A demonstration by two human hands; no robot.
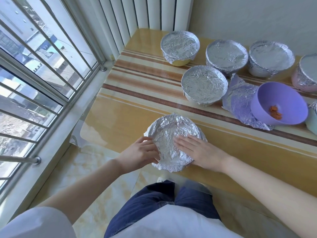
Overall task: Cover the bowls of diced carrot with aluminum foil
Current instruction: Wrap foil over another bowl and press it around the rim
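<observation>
Two hands are shaping foil [171,133] at the striped table's [240,152] corner by the window [42,66]. The left hand [140,152] is gripping its rim with curled fingers; the right hand [200,150] is pressing flat, fingers straight.

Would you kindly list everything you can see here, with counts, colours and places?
Near covered bowl: one, silver foil, table's near edge
Other covered bowls: five, silver foil, farther back
Open bowl: one, purple, right, on loose foil
Diced carrot: few pieces, orange, in open bowl
Loose foil: one sheet, silver, under open bowl
Pale bowl: one, greenish, right edge, cut off
Table: one, yellow with brown stripes
Window bars: several, grey, left
Left hand: one, grips near bowl's foil rim
Right hand: one, flat on that foil
</observation>
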